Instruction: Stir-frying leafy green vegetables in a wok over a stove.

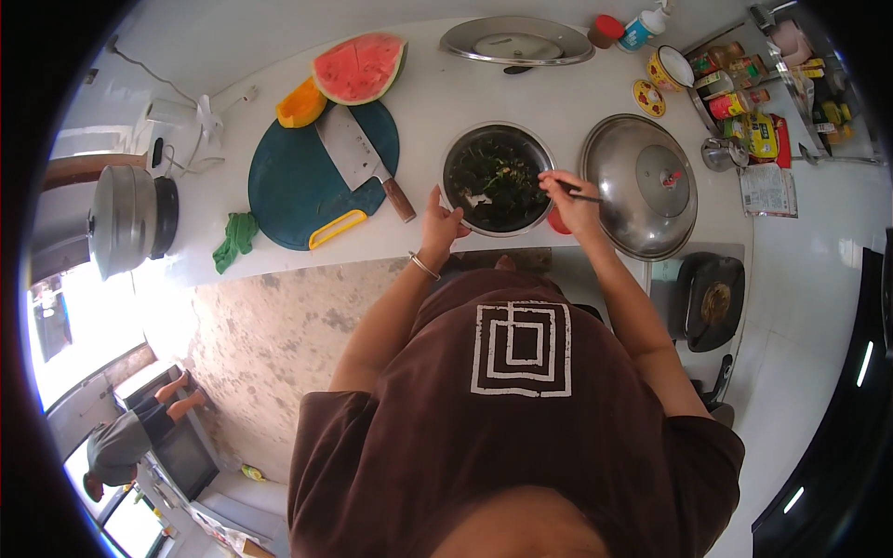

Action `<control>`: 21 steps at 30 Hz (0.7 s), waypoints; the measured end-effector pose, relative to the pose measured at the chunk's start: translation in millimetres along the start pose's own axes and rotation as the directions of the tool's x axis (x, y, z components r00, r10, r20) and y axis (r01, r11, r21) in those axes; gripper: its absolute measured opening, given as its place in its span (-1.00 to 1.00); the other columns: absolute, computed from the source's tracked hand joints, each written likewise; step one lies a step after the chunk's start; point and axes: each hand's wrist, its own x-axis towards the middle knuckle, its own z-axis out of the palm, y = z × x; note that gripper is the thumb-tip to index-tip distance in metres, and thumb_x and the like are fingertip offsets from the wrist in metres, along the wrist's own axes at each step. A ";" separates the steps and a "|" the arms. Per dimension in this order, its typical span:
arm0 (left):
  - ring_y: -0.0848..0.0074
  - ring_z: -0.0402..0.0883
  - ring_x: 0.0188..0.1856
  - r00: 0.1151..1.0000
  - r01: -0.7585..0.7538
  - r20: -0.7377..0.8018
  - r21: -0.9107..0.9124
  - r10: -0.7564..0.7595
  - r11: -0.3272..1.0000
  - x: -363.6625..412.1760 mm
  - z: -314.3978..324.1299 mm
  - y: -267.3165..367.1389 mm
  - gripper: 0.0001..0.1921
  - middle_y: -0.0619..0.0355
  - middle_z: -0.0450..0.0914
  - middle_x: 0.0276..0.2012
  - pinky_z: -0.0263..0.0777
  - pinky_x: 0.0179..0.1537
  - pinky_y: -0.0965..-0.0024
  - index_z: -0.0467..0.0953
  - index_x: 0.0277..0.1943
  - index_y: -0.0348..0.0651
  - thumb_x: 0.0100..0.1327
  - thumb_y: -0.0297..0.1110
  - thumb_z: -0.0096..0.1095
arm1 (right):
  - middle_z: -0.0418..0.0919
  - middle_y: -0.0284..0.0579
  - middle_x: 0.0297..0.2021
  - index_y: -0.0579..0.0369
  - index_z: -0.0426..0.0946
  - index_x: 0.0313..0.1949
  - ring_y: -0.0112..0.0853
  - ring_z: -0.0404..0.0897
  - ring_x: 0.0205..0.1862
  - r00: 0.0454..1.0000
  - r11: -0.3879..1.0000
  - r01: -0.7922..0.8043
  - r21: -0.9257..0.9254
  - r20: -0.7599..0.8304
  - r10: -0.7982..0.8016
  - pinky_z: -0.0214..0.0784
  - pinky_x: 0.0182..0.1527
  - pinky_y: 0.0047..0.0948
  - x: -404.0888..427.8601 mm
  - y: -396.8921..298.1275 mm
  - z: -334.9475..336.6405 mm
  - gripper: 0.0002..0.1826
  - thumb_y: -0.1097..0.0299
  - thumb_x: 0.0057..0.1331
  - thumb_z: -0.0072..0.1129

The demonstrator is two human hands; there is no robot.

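A round steel bowl point(499, 178) with dark leafy greens in it stands near the counter's front edge. My left hand point(444, 222) grips the bowl's rim at the lower left. My right hand point(573, 201) holds dark chopsticks point(584, 197) at the bowl's right side; their tips are hard to make out. A red object point(559, 222) shows partly beneath my right hand. Just right of that hand lies a large domed steel lid point(638, 187). To the left, a cleaver point(354, 150) lies on a dark green cutting board point(286, 181) with a yellow handle.
A watermelon piece point(359, 68) and an orange melon piece point(301, 104) sit behind the board. Another lid point(518, 42) leans at the back. A green cloth point(236, 242) and a grey pot point(122, 220) are left; a flowered enamel pot point(670, 68) and seasoning bottles point(736, 104) stand right. A person point(122, 446) bends far off.
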 end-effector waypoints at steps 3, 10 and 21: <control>0.56 0.45 -0.65 1.000 0.012 0.015 0.002 -0.012 1.000 -0.8 0.8 2.7 -0.26 0.17 0.34 -0.51 0.51 -0.60 0.50 -0.08 0.37 -0.16 0.16 -0.61 0.10 | 0.63 -0.19 -0.38 0.22 0.57 -0.27 -0.54 0.58 -0.33 0.997 0.996 -0.037 0.084 -0.065 0.042 0.39 -0.25 -0.61 22.4 -14.1 9.3 -0.87 0.46 0.26 0.07; 0.55 0.46 -0.63 0.999 0.037 0.020 -0.022 -0.036 0.999 -0.5 2.2 4.1 -0.25 0.16 0.36 -0.50 0.52 -0.59 0.49 -0.09 0.37 -0.14 0.17 -0.61 0.10 | 0.62 -0.16 -0.39 0.16 0.57 -0.30 -0.49 0.56 -0.36 0.908 0.992 0.093 -0.085 0.417 -0.049 0.39 -0.24 -0.54 29.1 -31.5 18.0 -0.88 0.42 0.22 0.10; 0.55 0.47 -0.63 0.998 0.019 0.057 -0.026 -0.018 0.999 -4.3 7.1 7.6 -0.26 0.16 0.37 -0.51 0.52 -0.59 0.49 -0.09 0.36 -0.16 0.17 -0.61 0.09 | 0.55 -0.15 -0.38 0.12 0.57 -0.30 -0.34 0.53 -0.35 0.901 0.962 0.266 -0.068 0.371 -0.224 0.34 -0.30 -0.45 24.3 -24.9 16.6 -0.90 0.46 0.21 0.09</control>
